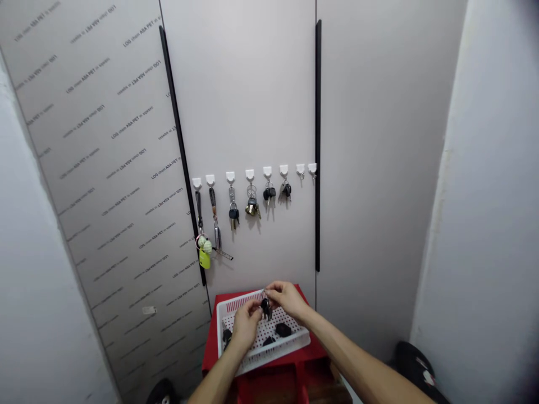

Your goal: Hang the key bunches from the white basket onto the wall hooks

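A small bunch of keys (266, 307) with black heads hangs between my two hands, over a white perforated plastic basket (290, 342). My right hand (286, 296) pinches the ring at the top of the bunch. On the other side, my left hand (247, 322) is closed with its fingertips at the keys' black heads. Inside the basket lie a black object (283, 329), a smaller dark item (268, 340) and more dark keys (227, 335) at the left, partly covered by my left arm.
The basket stands on a red cabinet (210, 348). Behind it, white hooks (250, 174) run in a row across a pale panel; most carry key bunches (252, 206), while the two rightmost hooks (300, 169) carry none. Black vertical strips (318, 146) flank the panel.
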`<state>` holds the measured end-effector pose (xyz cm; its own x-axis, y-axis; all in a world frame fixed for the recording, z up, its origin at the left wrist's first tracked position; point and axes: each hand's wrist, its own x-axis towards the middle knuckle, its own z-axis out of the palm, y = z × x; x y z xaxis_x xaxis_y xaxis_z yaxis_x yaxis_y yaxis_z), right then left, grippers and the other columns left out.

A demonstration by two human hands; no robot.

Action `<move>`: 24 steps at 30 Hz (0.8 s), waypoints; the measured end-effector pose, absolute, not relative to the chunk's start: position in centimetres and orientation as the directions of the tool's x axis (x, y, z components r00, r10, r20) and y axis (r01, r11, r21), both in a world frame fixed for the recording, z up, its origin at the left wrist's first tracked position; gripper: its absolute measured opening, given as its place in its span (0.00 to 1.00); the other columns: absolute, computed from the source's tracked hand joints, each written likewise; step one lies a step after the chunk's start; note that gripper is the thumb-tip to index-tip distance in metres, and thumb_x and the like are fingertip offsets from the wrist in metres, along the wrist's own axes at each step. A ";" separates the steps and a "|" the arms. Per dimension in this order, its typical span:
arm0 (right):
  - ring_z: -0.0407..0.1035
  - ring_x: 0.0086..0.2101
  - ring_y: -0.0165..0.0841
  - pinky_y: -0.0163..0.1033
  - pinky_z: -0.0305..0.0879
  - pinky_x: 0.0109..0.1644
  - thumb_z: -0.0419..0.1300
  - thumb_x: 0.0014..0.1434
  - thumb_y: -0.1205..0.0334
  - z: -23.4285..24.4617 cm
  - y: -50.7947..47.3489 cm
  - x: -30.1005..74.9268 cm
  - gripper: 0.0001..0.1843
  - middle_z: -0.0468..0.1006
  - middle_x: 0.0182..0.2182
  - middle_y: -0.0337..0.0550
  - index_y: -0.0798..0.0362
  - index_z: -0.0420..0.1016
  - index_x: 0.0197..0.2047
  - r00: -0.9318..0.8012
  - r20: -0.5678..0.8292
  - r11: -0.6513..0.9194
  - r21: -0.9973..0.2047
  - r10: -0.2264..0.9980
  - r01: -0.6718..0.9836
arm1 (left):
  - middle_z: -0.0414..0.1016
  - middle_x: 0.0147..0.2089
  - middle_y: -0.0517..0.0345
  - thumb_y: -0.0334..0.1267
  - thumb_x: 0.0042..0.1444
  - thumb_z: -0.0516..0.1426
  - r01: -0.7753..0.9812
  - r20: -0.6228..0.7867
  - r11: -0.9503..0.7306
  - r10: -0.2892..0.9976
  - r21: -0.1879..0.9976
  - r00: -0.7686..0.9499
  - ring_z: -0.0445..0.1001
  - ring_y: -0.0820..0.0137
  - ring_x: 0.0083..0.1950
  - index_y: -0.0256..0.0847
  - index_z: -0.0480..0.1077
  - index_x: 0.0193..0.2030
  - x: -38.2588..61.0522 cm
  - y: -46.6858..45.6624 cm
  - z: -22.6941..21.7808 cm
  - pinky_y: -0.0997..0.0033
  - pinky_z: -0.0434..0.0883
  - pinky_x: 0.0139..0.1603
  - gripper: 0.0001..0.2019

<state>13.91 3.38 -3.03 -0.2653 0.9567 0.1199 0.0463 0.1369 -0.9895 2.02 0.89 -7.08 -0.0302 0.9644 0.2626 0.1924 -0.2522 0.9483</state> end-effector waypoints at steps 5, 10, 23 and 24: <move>0.58 0.15 0.21 0.29 0.57 0.20 0.53 0.37 0.63 -1.8 3.9 14.2 0.07 0.63 0.12 0.32 0.58 0.62 0.21 -0.236 0.123 0.124 -0.992 0.964 -0.012 | 0.69 0.26 0.57 0.31 0.39 0.49 0.202 0.290 -0.283 0.957 0.938 -0.008 0.65 0.73 0.30 0.34 0.65 0.29 2.3 1.6 -5.4 0.75 0.61 0.31 0.08; 0.58 0.14 0.21 0.29 0.56 0.19 0.54 0.38 0.62 -0.2 4.4 14.4 0.07 0.62 0.11 0.31 0.58 0.62 0.22 -0.242 0.145 0.139 -0.989 0.959 -0.044 | 0.68 0.25 0.58 0.31 0.39 0.49 0.259 0.300 -0.285 0.954 0.923 -0.021 0.64 0.74 0.27 0.34 0.65 0.27 2.5 2.4 -3.5 0.76 0.61 0.30 0.08; 0.58 0.13 0.21 0.29 0.56 0.19 0.53 0.37 0.64 1.8 4.4 14.0 0.06 0.63 0.10 0.30 0.58 0.61 0.21 -0.237 0.174 0.158 -0.984 0.956 -0.086 | 0.67 0.24 0.58 0.31 0.40 0.48 0.278 0.341 -0.334 0.940 0.901 0.022 0.63 0.74 0.26 0.33 0.64 0.26 2.4 2.6 -1.2 0.76 0.61 0.29 0.07; 0.58 0.13 0.21 0.29 0.56 0.19 0.53 0.38 0.64 2.0 4.4 14.0 0.06 0.62 0.10 0.30 0.58 0.61 0.21 -0.238 0.176 0.161 -0.984 0.955 -0.081 | 0.67 0.24 0.57 0.31 0.39 0.48 0.274 0.345 -0.339 0.938 0.900 0.028 0.63 0.74 0.27 0.33 0.64 0.26 2.4 2.6 -1.1 0.76 0.61 0.30 0.07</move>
<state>13.97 4.39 1.95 -0.2375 0.9552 0.1765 -0.0813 0.1615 -0.9835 2.38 2.65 -1.06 0.0279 0.9384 0.3445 0.2737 -0.3386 0.9002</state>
